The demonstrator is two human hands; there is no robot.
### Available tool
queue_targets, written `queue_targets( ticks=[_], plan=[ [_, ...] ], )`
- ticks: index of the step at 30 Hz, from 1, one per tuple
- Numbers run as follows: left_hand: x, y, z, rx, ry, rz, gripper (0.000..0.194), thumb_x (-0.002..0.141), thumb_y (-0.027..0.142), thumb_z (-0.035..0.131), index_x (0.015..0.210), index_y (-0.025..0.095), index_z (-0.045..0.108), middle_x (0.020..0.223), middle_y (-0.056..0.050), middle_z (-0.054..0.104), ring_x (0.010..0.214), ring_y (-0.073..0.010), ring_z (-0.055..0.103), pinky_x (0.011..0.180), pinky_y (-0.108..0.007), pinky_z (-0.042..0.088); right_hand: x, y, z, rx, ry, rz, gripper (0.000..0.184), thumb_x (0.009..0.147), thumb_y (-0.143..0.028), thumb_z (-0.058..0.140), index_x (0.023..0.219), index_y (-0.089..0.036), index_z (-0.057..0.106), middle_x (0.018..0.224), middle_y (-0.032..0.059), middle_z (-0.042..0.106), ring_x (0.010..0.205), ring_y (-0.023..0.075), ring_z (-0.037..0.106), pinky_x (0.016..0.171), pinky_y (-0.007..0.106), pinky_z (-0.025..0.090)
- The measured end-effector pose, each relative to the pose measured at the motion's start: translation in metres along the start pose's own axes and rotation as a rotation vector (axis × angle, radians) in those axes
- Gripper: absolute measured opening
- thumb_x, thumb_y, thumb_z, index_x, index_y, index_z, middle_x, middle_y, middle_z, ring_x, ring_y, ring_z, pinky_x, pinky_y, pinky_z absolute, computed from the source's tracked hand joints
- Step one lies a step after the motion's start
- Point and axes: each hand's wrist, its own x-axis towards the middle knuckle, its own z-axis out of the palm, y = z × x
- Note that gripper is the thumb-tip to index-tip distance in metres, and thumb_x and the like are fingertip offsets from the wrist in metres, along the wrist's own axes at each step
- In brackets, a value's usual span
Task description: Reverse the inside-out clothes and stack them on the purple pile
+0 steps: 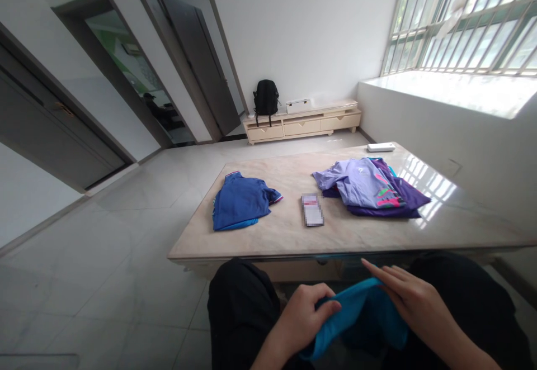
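I sit with a bright blue garment (364, 317) lying across my lap, below the table's near edge. My left hand (304, 314) is closed, pinching the garment's left side between thumb and fingers. My right hand (409, 297) rests on the garment's upper right part with its fingers stretched out flat and apart. My black trousers (241, 314) show on both sides of the cloth.
A marble table (285, 236) stands in front of me. On it lie a folded dark blue shirt (239, 205), a blurred card or phone (312, 209), a pile of lilac and purple clothes (369, 185) and a white remote (381, 147). A low cabinet (302, 124) with a black backpack (266, 99) lines the far wall.
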Motion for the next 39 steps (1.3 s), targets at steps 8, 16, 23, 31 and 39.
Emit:
queue_targets(
  ticks=[8, 16, 23, 31, 39],
  plan=[
    [0.007, -0.026, 0.001, -0.704, 0.165, -0.203, 0.056, 0.082, 0.066, 0.073, 0.069, 0.014, 0.056, 0.061, 0.006, 0.040, 0.056, -0.0073, 0.032, 0.052, -0.020, 0.026, 0.009, 0.003, -0.019, 0.146, 0.090, 0.101, 0.042, 0.101, -0.031, 0.052, 0.141, -0.039, 0.062, 0.133, 0.0000, 0.069, 0.116, 0.0213, 0.066, 0.096, 0.031, 0.056],
    [0.001, -0.017, -0.019, -1.277, 0.432, -0.165, 0.059, 0.080, 0.035, 0.086, 0.133, 0.025, 0.062, 0.112, -0.006, 0.070, 0.091, -0.0154, 0.068, 0.084, -0.027, 0.055, -0.001, 0.048, -0.041, 0.551, 0.397, 0.702, 0.041, 0.082, -0.056, 0.070, 0.102, -0.020, 0.077, 0.099, 0.0076, 0.079, 0.096, 0.0299, 0.072, 0.085, 0.033, 0.058],
    [-0.013, -0.017, -0.019, -1.288, 0.406, -0.087, 0.044, 0.076, 0.013, 0.082, 0.120, 0.016, 0.074, 0.105, -0.007, 0.071, 0.092, -0.0142, 0.068, 0.088, -0.025, 0.056, -0.004, 0.040, -0.035, 0.688, -0.229, 0.479, 0.049, 0.089, -0.058, 0.057, 0.113, -0.022, 0.079, 0.091, 0.0082, 0.076, 0.088, 0.0276, 0.071, 0.084, 0.038, 0.056],
    [-0.013, -0.019, -0.009, -0.603, 0.441, -0.071, 0.047, 0.070, 0.025, 0.089, 0.115, 0.019, 0.075, 0.104, -0.009, 0.072, 0.096, -0.0229, 0.069, 0.086, -0.031, 0.057, -0.018, 0.000, 0.000, 0.276, -0.536, 0.457, 0.059, 0.071, -0.057, 0.080, 0.124, -0.030, 0.077, 0.108, 0.0086, 0.079, 0.099, 0.0346, 0.074, 0.085, 0.040, 0.058],
    [-0.016, -0.027, -0.016, 0.094, 0.635, 0.002, 0.014, 0.087, 0.035, 0.073, 0.084, 0.021, 0.075, 0.081, -0.003, 0.063, 0.070, -0.0183, 0.059, 0.066, -0.028, 0.048, -0.015, 0.025, 0.003, 0.321, -0.407, 0.380, 0.032, 0.091, -0.053, 0.061, 0.085, -0.025, 0.073, 0.091, 0.0032, 0.073, 0.084, 0.0222, 0.070, 0.079, 0.030, 0.055]
  ],
)
